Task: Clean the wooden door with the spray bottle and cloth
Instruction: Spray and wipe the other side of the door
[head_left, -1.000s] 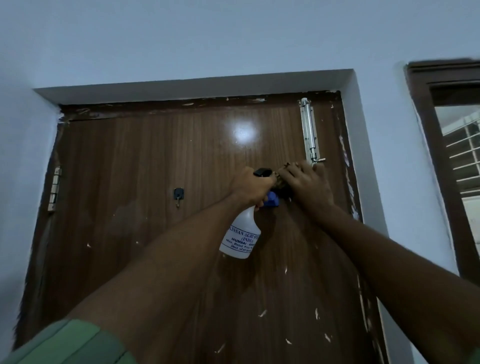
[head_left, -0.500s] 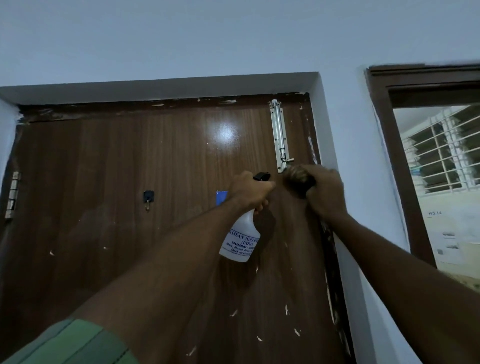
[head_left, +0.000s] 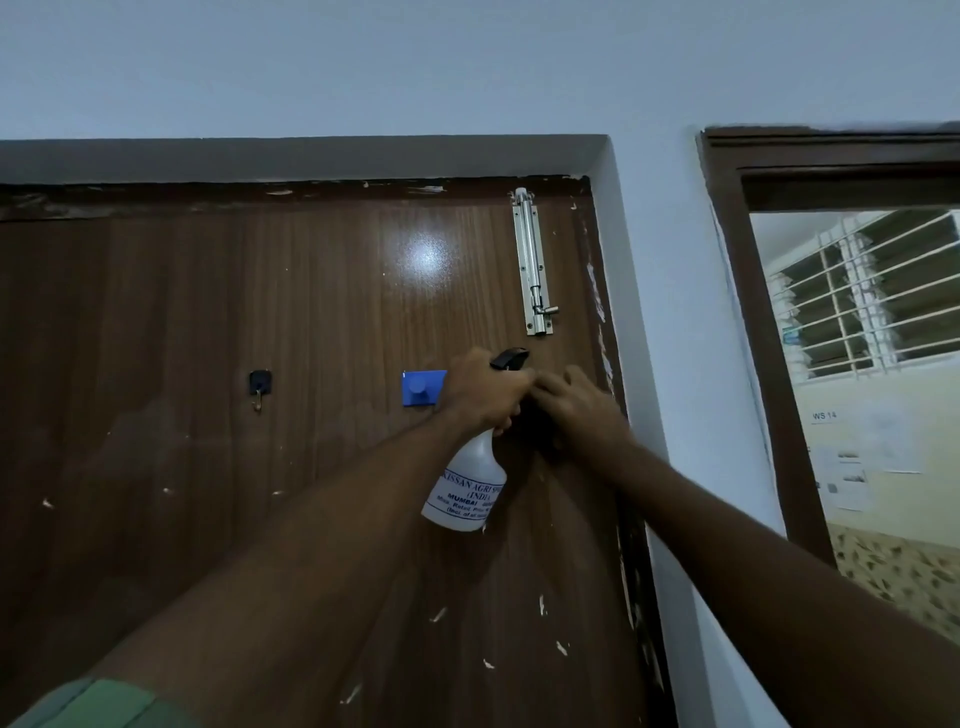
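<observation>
The door, dark brown wood flecked with pale paint spots, fills the left and centre of the view, shut in its frame. Against its upper right part, the left hand grips the neck of the bottle, fingers curled round the trigger head, the black nozzle pointing right towards the door's edge and the white body hanging below the fist. Just beside it, the right hand presses at the door near the right edge, fingers bent over something dark; the cloth itself is hidden under the hand, so I cannot tell how it is held. Above the hands sits a steel bolt; left of them a blue hook, and further left a small black hook. A window stands right of the wall. As a judgement, the nozzle is so close to the right hand that a squeeze could wet the knuckles instead of the wood, and a wipe carried upward may snag on the bolt's knob. Compared with half a second ago, the right hand has dropped and closed in on the left, and the bundle then seen above its fingers no longer shows; the blue hook, then mostly covered by the left hand, now shows almost whole.
</observation>
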